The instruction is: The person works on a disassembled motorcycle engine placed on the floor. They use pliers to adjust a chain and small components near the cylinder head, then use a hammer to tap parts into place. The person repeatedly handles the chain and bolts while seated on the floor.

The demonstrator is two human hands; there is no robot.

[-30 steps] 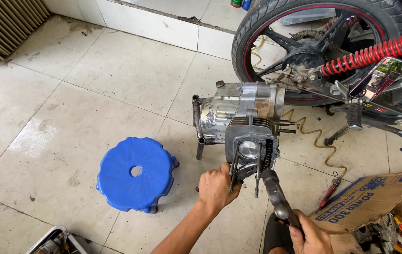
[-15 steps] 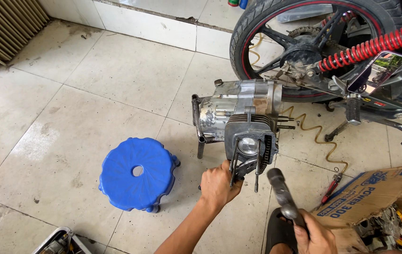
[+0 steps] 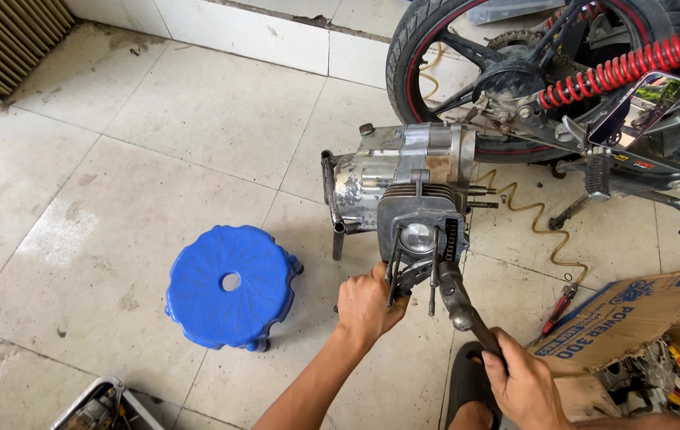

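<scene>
A motorcycle engine (image 3: 403, 179) stands on the tiled floor, its finned cylinder block (image 3: 423, 219) and bare studs facing me. My left hand (image 3: 368, 306) grips a metal part at the cylinder's lower left, by the studs. My right hand (image 3: 527, 382) is shut on the handle of a dark hammer (image 3: 459, 299), whose head rests against the cylinder's lower edge. My sandalled foot (image 3: 471, 390) shows beside the right hand.
A blue plastic stool (image 3: 228, 287) stands left of the engine. A motorcycle's rear wheel (image 3: 515, 72) with a red shock spring (image 3: 622, 72) is behind it. A coiled yellow hose (image 3: 535, 227), red pliers (image 3: 559, 306), a cardboard box (image 3: 634, 326) and a toolbox corner (image 3: 97, 406) lie around.
The hammer head has swung forward from beside my right knee up to the cylinder's lower edge. My left hand has stayed on the part at the studs.
</scene>
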